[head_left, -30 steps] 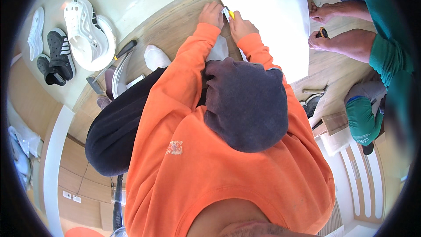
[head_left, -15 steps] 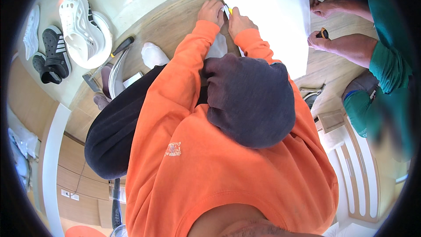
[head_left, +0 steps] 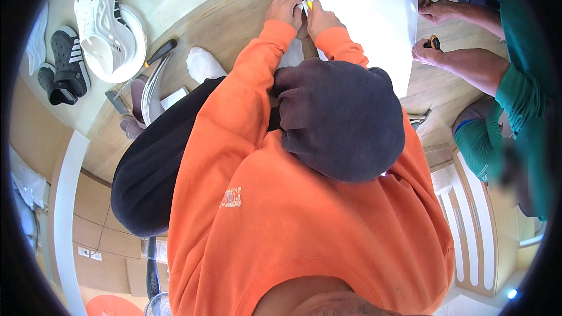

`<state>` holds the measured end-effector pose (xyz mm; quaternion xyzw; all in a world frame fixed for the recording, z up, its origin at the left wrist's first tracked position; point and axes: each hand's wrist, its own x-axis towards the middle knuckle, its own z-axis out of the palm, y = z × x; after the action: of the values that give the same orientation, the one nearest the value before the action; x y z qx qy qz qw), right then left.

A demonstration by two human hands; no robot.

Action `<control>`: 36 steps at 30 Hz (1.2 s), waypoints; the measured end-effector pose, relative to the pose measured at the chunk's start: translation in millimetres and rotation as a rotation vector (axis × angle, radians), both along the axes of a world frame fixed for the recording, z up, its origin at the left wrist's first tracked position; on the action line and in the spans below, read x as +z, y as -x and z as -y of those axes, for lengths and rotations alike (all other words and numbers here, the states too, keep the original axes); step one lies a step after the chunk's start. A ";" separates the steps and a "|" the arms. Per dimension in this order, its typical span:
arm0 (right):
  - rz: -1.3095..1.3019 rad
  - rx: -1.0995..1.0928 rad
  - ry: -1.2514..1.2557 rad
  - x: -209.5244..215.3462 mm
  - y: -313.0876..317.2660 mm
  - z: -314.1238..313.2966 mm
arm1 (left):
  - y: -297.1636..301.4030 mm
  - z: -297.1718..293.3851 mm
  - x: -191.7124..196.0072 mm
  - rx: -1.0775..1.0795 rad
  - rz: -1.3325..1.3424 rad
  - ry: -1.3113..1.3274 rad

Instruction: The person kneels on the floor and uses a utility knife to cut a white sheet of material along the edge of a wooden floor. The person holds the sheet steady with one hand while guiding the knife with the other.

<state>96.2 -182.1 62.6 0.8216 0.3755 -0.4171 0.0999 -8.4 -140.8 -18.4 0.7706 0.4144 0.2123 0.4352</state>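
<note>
A large white sheet [head_left: 366, 23] lies over the wooden floor ahead and to the right. At its left edge my right hand [head_left: 323, 20] is closed around a small yellow utility knife [head_left: 309, 5], most of it hidden by the fingers. Close beside it, my left hand [head_left: 284, 10] has its fingers bent together over the same edge. A thin white strip [head_left: 302, 7] shows at the left fingertips and seems pinched there. Both hands are nearly touching.
At right a co-worker's hand [head_left: 426, 51] grips an orange-and-black tool [head_left: 432, 42] by the sheet's far edge. On the left are a hammer [head_left: 119, 102], coiled white strips [head_left: 153, 96], a black-and-yellow handled tool [head_left: 161, 52], white shoes [head_left: 100, 29] and dark clogs [head_left: 71, 61].
The view has shifted slightly. My hands stay together at the sheet's edge, and the yellow knife shows nearer the left fingertips. The co-worker's hands remain by the sheet.
</note>
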 end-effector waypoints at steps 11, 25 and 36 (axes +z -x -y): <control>0.021 0.030 0.050 9.4 2.1 -7.6 | 2.7 -4.3 -0.8 -0.054 -0.018 -0.022; -0.006 0.105 0.140 19.5 -2.8 -22.5 | 5.9 3.0 0.2 0.024 -0.025 -0.104; -0.262 -0.145 -0.229 85.7 -11.1 -15.3 | 15.8 -1.3 13.7 0.592 0.119 0.193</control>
<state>107.4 -166.8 148.3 0.7911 0.3704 -0.4811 -0.0744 -24.1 -139.5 -4.7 0.5578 0.6129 0.3342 0.4489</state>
